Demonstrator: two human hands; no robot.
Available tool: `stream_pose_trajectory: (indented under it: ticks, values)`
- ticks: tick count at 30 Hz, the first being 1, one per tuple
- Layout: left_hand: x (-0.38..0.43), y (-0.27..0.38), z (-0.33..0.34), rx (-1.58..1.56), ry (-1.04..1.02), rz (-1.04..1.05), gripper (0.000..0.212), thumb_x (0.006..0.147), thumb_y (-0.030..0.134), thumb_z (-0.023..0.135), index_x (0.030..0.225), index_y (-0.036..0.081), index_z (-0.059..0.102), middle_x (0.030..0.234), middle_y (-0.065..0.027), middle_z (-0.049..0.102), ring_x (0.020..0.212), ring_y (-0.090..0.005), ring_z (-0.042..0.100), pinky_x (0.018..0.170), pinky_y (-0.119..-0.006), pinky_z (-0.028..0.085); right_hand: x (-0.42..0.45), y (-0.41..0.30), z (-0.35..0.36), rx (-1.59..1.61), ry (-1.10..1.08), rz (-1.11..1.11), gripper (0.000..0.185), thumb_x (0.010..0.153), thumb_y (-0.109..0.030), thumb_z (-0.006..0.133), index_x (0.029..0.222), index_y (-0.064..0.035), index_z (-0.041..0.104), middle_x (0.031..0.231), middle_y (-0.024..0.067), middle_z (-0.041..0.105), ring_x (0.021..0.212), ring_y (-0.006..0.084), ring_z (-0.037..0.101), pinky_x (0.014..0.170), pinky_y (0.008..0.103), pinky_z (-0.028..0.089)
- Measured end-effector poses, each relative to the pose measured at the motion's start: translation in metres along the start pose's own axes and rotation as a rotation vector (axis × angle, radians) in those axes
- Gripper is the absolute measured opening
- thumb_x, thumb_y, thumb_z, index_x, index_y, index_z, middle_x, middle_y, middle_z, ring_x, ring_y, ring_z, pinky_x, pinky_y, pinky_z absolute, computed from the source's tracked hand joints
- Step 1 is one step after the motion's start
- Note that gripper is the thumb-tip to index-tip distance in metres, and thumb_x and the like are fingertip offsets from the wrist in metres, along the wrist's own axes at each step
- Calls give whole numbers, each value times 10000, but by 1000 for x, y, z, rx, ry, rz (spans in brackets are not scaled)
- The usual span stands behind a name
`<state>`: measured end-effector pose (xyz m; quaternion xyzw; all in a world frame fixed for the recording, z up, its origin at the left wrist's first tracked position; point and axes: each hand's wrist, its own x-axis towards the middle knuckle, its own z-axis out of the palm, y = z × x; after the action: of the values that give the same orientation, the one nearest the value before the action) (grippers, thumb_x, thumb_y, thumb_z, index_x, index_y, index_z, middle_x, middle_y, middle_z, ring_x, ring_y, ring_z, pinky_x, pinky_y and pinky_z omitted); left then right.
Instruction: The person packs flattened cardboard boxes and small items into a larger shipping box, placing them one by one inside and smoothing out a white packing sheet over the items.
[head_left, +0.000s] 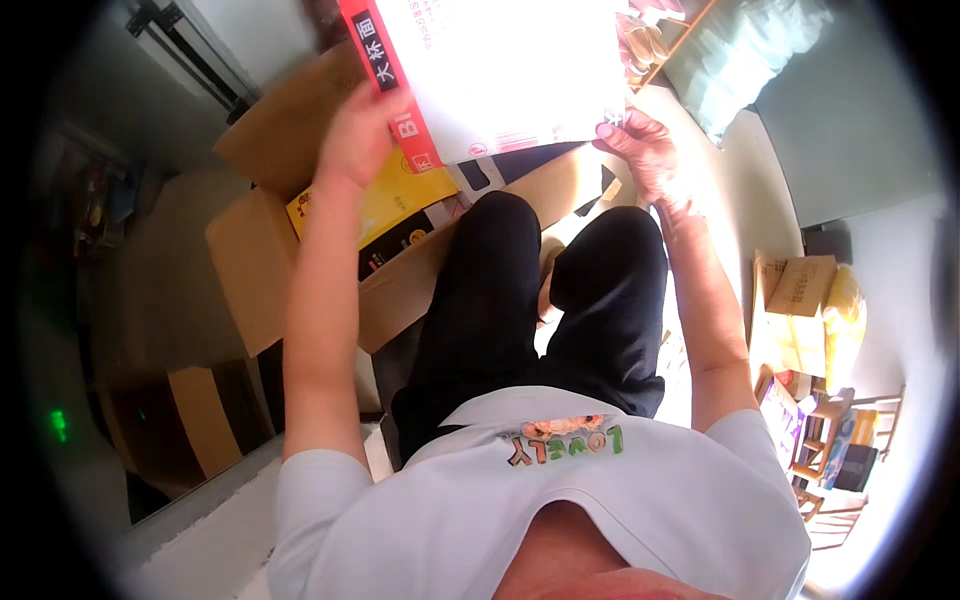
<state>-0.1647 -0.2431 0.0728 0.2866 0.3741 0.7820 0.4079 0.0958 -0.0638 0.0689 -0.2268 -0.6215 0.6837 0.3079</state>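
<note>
Sunlight washes out much of a white-and-red printed cardboard piece (517, 90), which I hold up before me at the top of the view. It bears writing and a barcode; its upper end is cut off. My left hand (356, 139), slightly blurred, grips the red left edge. At the lower right corner my right hand (645, 146) pinches it, thumb on the near face. Below and behind it an open brown carton (251, 270) stands with its flaps spread. A yellow flat package (405, 199) and a black printed box (397, 244) lie inside, partly covered.
My knees (499, 225) press close to the carton's near side. Another cardboard box (199, 420) sits at lower left. On the right are stacked cartons (799, 292), a yellow bag (844, 326) and wooden chairs (825, 412). Several shoes (641, 45) rest on a rack at upper right.
</note>
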Motion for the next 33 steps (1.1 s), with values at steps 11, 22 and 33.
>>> stream_pose_trajectory:
  ticks: [11,22,33]
  values:
    - [-22,-30,13,390,-43,-76,277,684,-31,630,956,6,588,892,-40,605,765,-125,562,659,-255,458,-3,-3,-4,-35,-58,34,393,736,-90,685,1076,-8,505,884,45,622,783,95,574,739,231,442]
    - [-20,-59,45,519,-19,-30,239,686,-20,632,923,-7,606,870,-15,602,778,-102,553,718,-233,436,-15,10,-46,81,1,-7,157,729,17,631,880,-17,605,813,50,623,741,116,569,734,241,451]
    - [-28,-121,89,678,-153,-196,243,669,-13,658,908,17,628,851,-9,621,768,-96,563,713,-243,448,-100,13,-100,-105,266,130,167,679,16,626,842,-20,639,743,20,612,622,77,487,573,224,384]
